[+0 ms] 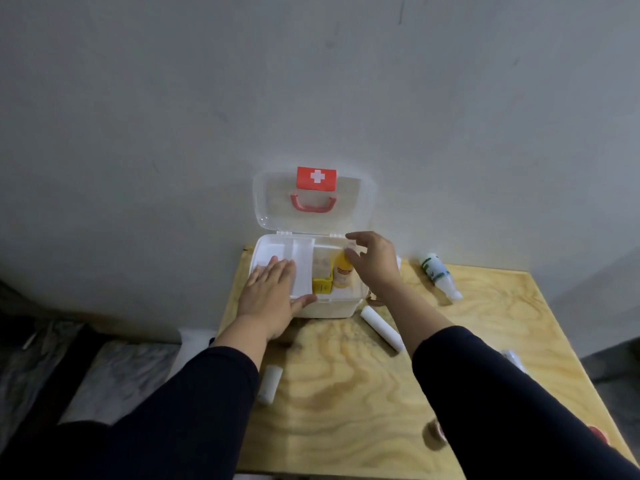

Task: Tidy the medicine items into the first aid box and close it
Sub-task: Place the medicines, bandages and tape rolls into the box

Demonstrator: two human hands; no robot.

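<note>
The white first aid box point(332, 308) stands open at the back of the wooden table point(346, 410), its clear lid point(356, 209) with red cross and red handle leaning on the wall. A white inner tray point(303, 261) covers the box's left half. My left hand point(273, 289) lies flat on that tray, thumb along its front edge. In the right half stand a yellow bottle point(341, 271) and a small yellow carton point(322, 285). My right hand point(374, 261) hovers over the bottle with fingers spread, thumb at the bottle's top.
A white roll point(381, 327) lies in front of the box, a bandage roll point(269, 384) near the table's left edge, and a green-and-white bottle point(439, 276) on its side at the back right. Small items sit by the right edge point(434, 433). The wall is directly behind.
</note>
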